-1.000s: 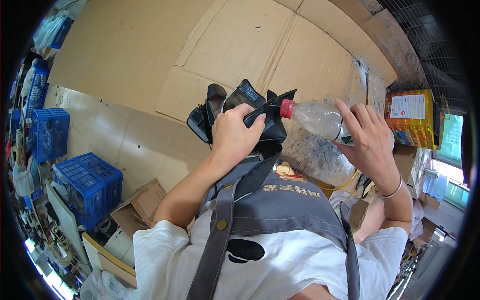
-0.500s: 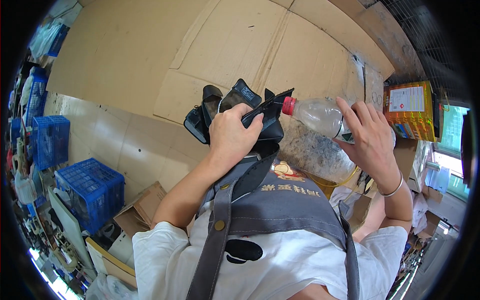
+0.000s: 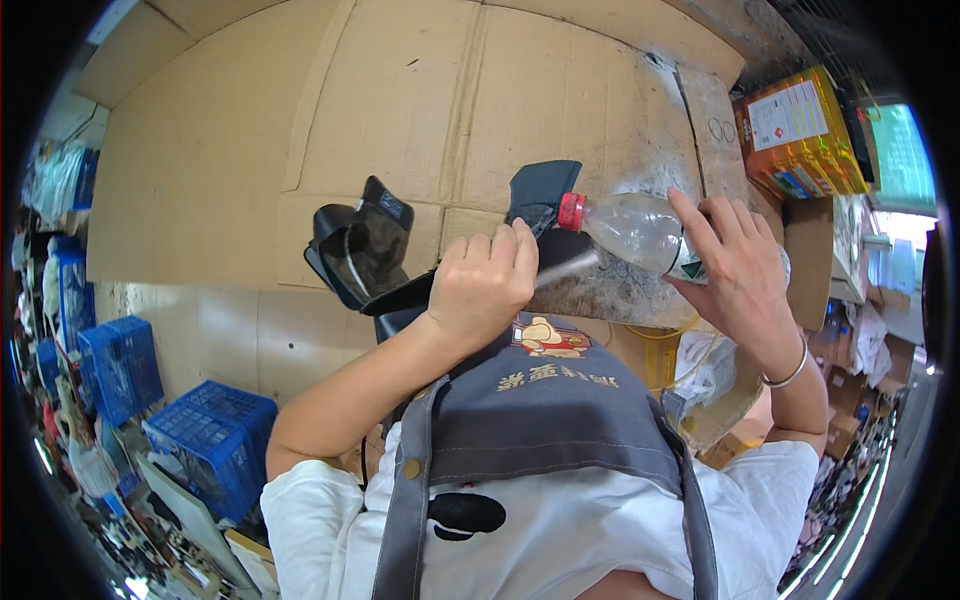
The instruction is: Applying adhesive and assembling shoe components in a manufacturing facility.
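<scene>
My left hand [image 3: 482, 285] is closed around a floppy black item [image 3: 372, 245] with several flaps and a glossy, dark see-through part. A dark blue-black flap [image 3: 544, 188] of similar material rises just beyond my knuckles; whether it belongs to the same piece I cannot tell. Beside my fingers a pale streak is smeared by motion. My right hand [image 3: 735, 260] grips a clear plastic bottle [image 3: 632, 228], tilted on its side with its red cap [image 3: 572, 212] pointing left toward the black item. Thumb and fingers wrap the bottle's labelled lower part.
Cardboard [image 3: 390, 120] covers the worktop, stained dark under the bottle. An orange-gold box-shaped can [image 3: 795, 130] stands at the far right. Blue plastic crates [image 3: 215, 440] sit on the left. A yellow cord [image 3: 690, 360] loops below the right edge of the worktop.
The black item has turned and spread out: its see-through part now lies left of my left hand, which has moved slightly right and down. My right hand and the bottle hold nearly still.
</scene>
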A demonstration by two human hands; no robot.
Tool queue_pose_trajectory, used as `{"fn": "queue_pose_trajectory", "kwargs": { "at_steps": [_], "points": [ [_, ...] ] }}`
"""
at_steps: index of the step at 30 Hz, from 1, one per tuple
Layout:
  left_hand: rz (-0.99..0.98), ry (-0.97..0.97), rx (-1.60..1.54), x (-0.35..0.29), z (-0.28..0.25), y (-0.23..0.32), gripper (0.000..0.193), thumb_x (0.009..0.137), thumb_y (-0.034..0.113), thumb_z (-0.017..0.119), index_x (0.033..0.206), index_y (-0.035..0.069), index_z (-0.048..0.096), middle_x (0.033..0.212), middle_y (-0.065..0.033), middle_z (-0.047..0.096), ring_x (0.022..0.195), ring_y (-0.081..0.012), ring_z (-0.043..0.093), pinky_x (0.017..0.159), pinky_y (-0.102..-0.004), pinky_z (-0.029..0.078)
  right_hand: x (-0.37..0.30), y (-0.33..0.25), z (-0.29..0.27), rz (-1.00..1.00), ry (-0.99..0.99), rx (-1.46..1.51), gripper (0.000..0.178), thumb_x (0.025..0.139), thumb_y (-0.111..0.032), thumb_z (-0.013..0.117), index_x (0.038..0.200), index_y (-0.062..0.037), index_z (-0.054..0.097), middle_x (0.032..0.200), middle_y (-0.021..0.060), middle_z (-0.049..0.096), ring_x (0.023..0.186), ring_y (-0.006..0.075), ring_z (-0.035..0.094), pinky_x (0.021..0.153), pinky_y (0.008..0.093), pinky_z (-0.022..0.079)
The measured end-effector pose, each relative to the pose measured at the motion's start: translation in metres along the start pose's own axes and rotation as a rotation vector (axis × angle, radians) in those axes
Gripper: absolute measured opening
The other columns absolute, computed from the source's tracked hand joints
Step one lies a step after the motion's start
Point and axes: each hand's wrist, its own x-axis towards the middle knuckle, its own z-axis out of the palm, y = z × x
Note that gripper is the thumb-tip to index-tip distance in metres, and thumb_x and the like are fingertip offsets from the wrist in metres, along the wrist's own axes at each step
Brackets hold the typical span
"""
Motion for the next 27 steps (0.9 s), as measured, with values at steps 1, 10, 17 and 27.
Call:
{"fn": "queue_pose_trajectory", "kwargs": {
  "at_steps": [1,10,17,27],
  "points": [
    [0.018,-0.002,-0.011,0.003,0.002,-0.001,0.028,0.068,0.011,0.058,0.095,0.002,0.062,0.072,-0.0034,0.057,0.053,-0.0144,0.049,0.048,-0.0273,0.038,-0.004,0.003,0.002,0.003,0.006,-0.006,0.078,0.053,-0.019,0.078,0.123,-0.0079,0.045,0.089,0.0066,0.047,0.085,0.0218,0.049,0.069,0.0327,0.039],
    [0.266,-0.007,0.100,0.026,0.005,-0.005,0.032,0.067,0.011,0.057,0.097,0.001,0.063,0.086,-0.0076,0.063,0.054,-0.0135,0.050,0.048,-0.0255,0.039,-0.020,0.019,0.005,0.023,0.021,-0.031,0.079,0.050,-0.015,0.078,0.122,-0.0097,0.046,0.090,0.0057,0.047,0.087,0.0209,0.049,0.071,0.0317,0.039],
    [0.325,-0.008,0.095,0.028,0.008,0.002,0.029,0.068,0.010,0.056,0.095,0.000,0.064,0.084,-0.0081,0.063,0.053,-0.0127,0.050,0.047,-0.0246,0.038,-0.020,0.026,0.007,-0.025,-0.001,-0.043,0.072,0.054,-0.011,0.075,0.120,-0.0080,0.047,0.090,0.0053,0.048,0.086,0.0202,0.049,0.072,0.0307,0.039],
    [0.294,-0.006,0.097,0.024,0.008,0.000,0.029,0.069,0.010,0.056,0.095,0.000,0.064,0.084,-0.0081,0.063,0.053,-0.0127,0.051,0.048,-0.0246,0.039,-0.017,0.025,0.005,-0.038,-0.009,-0.042,0.071,0.053,-0.011,0.075,0.119,-0.0083,0.047,0.089,0.0047,0.048,0.086,0.0196,0.049,0.072,0.0308,0.038]
  ]
}}
